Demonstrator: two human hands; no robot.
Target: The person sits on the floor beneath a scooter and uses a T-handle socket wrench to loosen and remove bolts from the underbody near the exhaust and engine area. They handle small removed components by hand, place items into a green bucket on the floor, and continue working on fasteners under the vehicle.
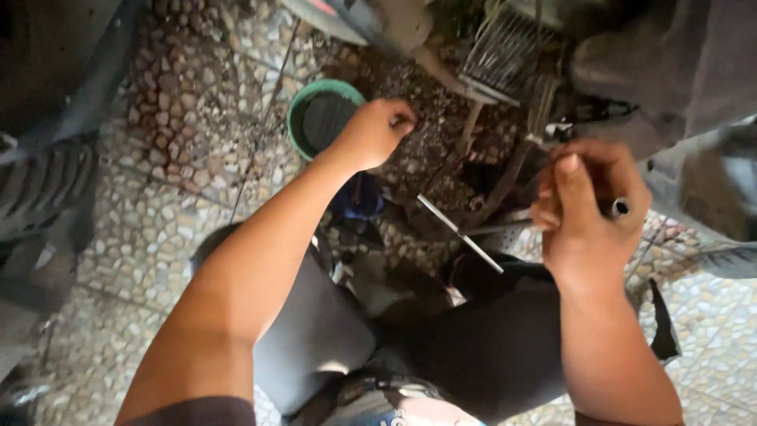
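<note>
Head view, looking straight down at a person crouched on a pebble-pattern tiled floor, knees in dark trousers at 6 o'clock.

Left hand: closed into a loose fist just left of centre, near 11 o'clock, fingers curled in. Something small may be pinched in it, too hidden to tell. It sits just beside the rim of a green round bowl, on the bowl's 3 o'clock side; contact with the rim can't be confirmed.

Right hand: at 3 o'clock, fingers wrapped tight around a dark-handled tool, the round butt end poking out on the thumb side. The fingertips are up against a small metal part of the motorcycle engine at 1 o'clock.

Engine: ribbed cooling fins at 12 to 1 o'clock, grimy, with dark frame parts and grey bodywork to the right.

Thin bright metal rod runs diagonally between the two hands, at centre, slanting from upper left to lower right; its lower end is near the right wrist. Whether it lies on the floor or hangs from the machine can't be told.

Tyre with chunky tread at 9 o'clock, well apart from both hands. A blue object lies under the left forearm, blurred.
</note>
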